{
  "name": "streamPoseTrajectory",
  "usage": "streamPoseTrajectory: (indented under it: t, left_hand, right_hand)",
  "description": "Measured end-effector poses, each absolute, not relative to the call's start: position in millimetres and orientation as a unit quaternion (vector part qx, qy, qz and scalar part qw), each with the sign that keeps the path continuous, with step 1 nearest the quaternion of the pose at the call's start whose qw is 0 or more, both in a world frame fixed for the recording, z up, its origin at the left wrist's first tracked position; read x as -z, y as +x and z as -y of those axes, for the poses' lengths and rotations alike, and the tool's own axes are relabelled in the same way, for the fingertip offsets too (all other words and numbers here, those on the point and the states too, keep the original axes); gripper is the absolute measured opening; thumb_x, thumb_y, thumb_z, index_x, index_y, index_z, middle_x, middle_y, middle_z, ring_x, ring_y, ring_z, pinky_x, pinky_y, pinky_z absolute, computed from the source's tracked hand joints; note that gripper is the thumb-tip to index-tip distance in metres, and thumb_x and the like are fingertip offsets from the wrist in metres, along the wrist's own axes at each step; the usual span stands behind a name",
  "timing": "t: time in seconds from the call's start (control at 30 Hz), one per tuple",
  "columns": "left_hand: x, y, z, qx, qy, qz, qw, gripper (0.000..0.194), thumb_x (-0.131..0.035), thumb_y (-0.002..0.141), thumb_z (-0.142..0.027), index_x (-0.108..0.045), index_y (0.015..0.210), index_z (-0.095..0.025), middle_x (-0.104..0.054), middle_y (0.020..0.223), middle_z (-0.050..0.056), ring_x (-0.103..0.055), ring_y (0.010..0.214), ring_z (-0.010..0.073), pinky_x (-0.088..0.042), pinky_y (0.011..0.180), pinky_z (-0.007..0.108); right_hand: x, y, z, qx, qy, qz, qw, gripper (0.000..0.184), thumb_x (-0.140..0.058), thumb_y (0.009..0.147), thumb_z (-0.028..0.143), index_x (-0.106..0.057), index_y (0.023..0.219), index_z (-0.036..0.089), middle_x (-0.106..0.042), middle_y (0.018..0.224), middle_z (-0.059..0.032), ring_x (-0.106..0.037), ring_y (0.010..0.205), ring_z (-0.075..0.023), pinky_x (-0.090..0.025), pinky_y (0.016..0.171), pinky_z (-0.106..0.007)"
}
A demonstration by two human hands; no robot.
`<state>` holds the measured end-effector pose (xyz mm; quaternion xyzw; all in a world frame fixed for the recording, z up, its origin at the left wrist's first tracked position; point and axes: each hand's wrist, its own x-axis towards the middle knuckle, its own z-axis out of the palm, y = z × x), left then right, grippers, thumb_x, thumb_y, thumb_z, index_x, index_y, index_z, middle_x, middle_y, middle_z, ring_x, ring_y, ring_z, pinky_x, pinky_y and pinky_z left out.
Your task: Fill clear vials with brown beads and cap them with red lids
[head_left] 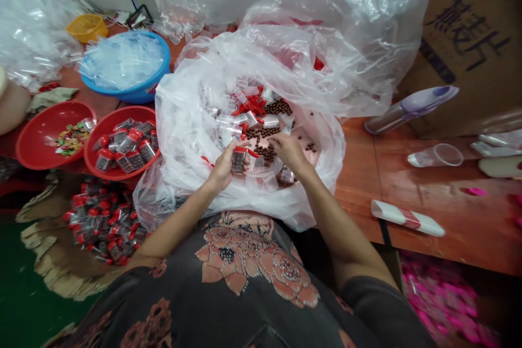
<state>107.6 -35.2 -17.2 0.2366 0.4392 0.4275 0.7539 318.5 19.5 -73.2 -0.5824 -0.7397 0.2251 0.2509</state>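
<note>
My left hand [223, 167] is closed round a small clear plastic box [238, 160] partly filled with brown balls. My right hand [287, 151] reaches among loose brown balls [263, 134] with its fingers curled; what they pinch is too small to make out. Both hands work inside a big clear plastic bag [183, 136] that also holds empty clear boxes [236, 118] and red lids [255, 103]. A red lid lies just beside the held box.
A red bowl [106, 171] of filled red-lidded boxes sits at left, with another red bowl [30, 147] of sweets beyond. More filled boxes [101, 223] lie in a cardboard tray below. A blue basin [134, 89], a yellow basket [87, 27] and a cardboard carton [468, 27] stand behind.
</note>
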Motion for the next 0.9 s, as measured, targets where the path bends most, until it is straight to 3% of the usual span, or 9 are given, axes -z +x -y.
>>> streamPoseTrajectory:
  t: [0.17, 0.33, 0.4, 0.53, 0.6, 0.73, 0.9]
  left_hand:
    - [17.2, 102.3, 30.3, -0.416, 0.223, -0.393, 0.789, 0.061, -0.042, 0.098, -0.058, -0.061, 0.131, -0.011, -0.063, 0.066, 0.002, -0.058, 0.053, 0.0135, -0.046, 0.049, 0.023]
    - [16.4, 98.9, 30.8, -0.399, 0.228, -0.393, 0.796, 0.059, -0.033, 0.101, -0.053, -0.062, 0.131, -0.011, -0.065, 0.067, 0.004, -0.056, 0.050, 0.0129, -0.044, 0.050, 0.024]
    - [15.9, 99.6, 32.0, -0.392, 0.234, -0.401, 0.795, 0.059, -0.031, 0.101, -0.052, -0.063, 0.130, -0.011, -0.066, 0.067, 0.005, -0.055, 0.049, 0.0129, -0.043, 0.049, 0.024]
    - [19.3, 107.2, 34.8, -0.375, 0.258, -0.417, 0.787, 0.061, -0.033, 0.100, -0.057, -0.067, 0.122, -0.011, -0.065, 0.065, 0.004, -0.054, 0.048, 0.0126, -0.041, 0.048, 0.024]
    - [22.8, 112.9, 36.0, -0.366, 0.269, -0.421, 0.785, 0.062, -0.035, 0.099, -0.062, -0.069, 0.114, -0.012, -0.063, 0.063, 0.004, -0.053, 0.047, 0.0124, -0.040, 0.047, 0.024]
    - [26.8, 123.3, 38.1, -0.350, 0.281, -0.436, 0.780, 0.066, -0.033, 0.096, -0.069, -0.066, 0.083, -0.013, -0.061, 0.059, 0.005, -0.053, 0.044, 0.0126, -0.039, 0.043, 0.024]
    - [23.7, 129.1, 39.9, -0.344, 0.279, -0.460, 0.770, 0.068, -0.033, 0.095, -0.072, -0.058, 0.070, -0.014, -0.058, 0.055, 0.004, -0.052, 0.040, 0.0119, -0.038, 0.039, 0.023]
  right_hand:
    - [88.3, 299.2, -37.2, -0.239, -0.554, 0.790, 0.108, 0.021, -0.056, 0.093, 0.021, -0.077, 0.095, 0.017, -0.075, 0.103, -0.0102, -0.065, 0.100, -0.0209, -0.045, 0.089, -0.028]
    - [95.4, 294.3, -35.4, -0.243, -0.574, 0.775, 0.101, 0.019, -0.059, 0.089, 0.017, -0.075, 0.098, 0.015, -0.074, 0.105, -0.0119, -0.066, 0.098, -0.0228, -0.045, 0.086, -0.030]
    - [90.7, 297.6, -29.2, -0.250, -0.586, 0.758, 0.141, 0.019, -0.058, 0.090, 0.019, -0.073, 0.099, 0.016, -0.074, 0.106, -0.0104, -0.066, 0.098, -0.0225, -0.046, 0.087, -0.031]
    - [59.3, 291.3, -6.0, -0.360, -0.566, 0.604, 0.431, 0.016, -0.064, 0.087, 0.033, -0.069, 0.097, 0.021, -0.074, 0.096, -0.0033, -0.068, 0.087, -0.0189, -0.052, 0.080, -0.032]
    - [40.8, 281.3, 6.6, -0.440, -0.512, 0.538, 0.505, 0.019, -0.071, 0.082, 0.036, -0.067, 0.095, 0.023, -0.072, 0.087, 0.0000, -0.068, 0.079, -0.0172, -0.054, 0.074, -0.031]
    - [24.4, 265.9, 23.9, -0.503, -0.463, 0.519, 0.512, 0.019, -0.077, 0.077, 0.036, -0.070, 0.090, 0.023, -0.072, 0.085, 0.0012, -0.069, 0.079, -0.0155, -0.056, 0.075, -0.030]
    - [24.5, 269.2, 36.3, -0.399, -0.475, 0.631, 0.466, 0.019, -0.069, 0.087, 0.038, -0.074, 0.102, 0.028, -0.075, 0.099, -0.0010, -0.068, 0.093, -0.0187, -0.055, 0.089, -0.038]
